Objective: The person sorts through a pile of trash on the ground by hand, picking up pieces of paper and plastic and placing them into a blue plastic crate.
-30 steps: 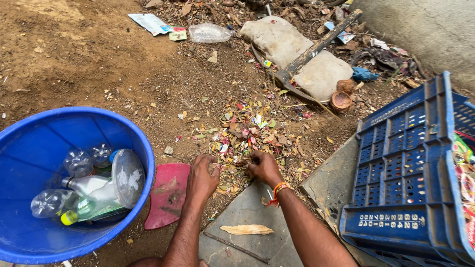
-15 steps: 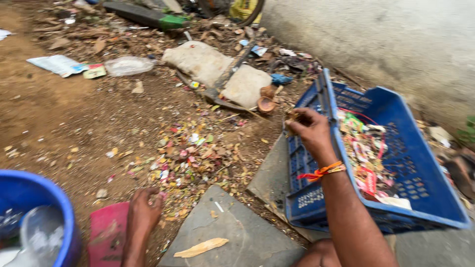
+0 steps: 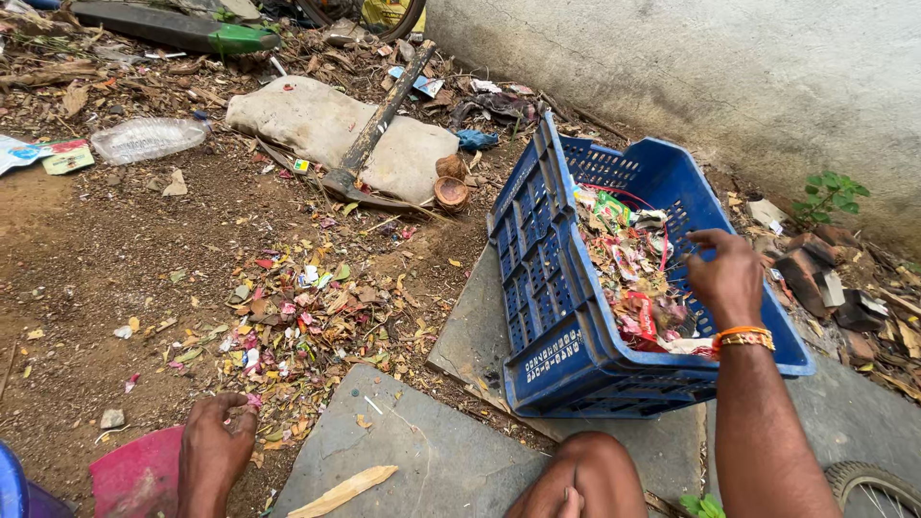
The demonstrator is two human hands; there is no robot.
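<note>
Blue moulded plastic, pierced all over with square holes, makes up the crate (image 3: pixel 556 317) that now sits tilted on the stone slabs (image 3: pixel 432 451) at the right of the ground, where a second ago it stood at the frame's edge with both hands working in the litter beside it. The right hand (image 3: pixel 726 278), an orange thread at its wrist, has since left the scatter, risen past the crate's near wall and now hangs over the inside, its fingers spread apart and holding nothing that I can see, just above the heap of crumpled wrappers and scraps (image 3: pixel 638 273) piled against the crate's left wall. The left hand (image 3: pixel 216 451) has stayed low at the near edge of the ground, fingers curled loosely downward and touching the dirt at the rim of the litter pile (image 3: pixel 297 317), a flat spread of dry leaves, paper bits and coloured flecks; whether it pinches anything I cannot tell. Just beside it lies a flat pink plastic piece (image 3: pixel 134 475). The big blue tub has slid almost out of view at the lower left corner. Farther off, a dusty grey sack (image 3: pixel 307 120) lies under a dark wooden-handled tool (image 3: pixel 379 115), with a rough round coconut shell (image 3: pixel 449 192) near it and a crushed clear bottle (image 3: pixel 144 139) toward the left edge.
</note>
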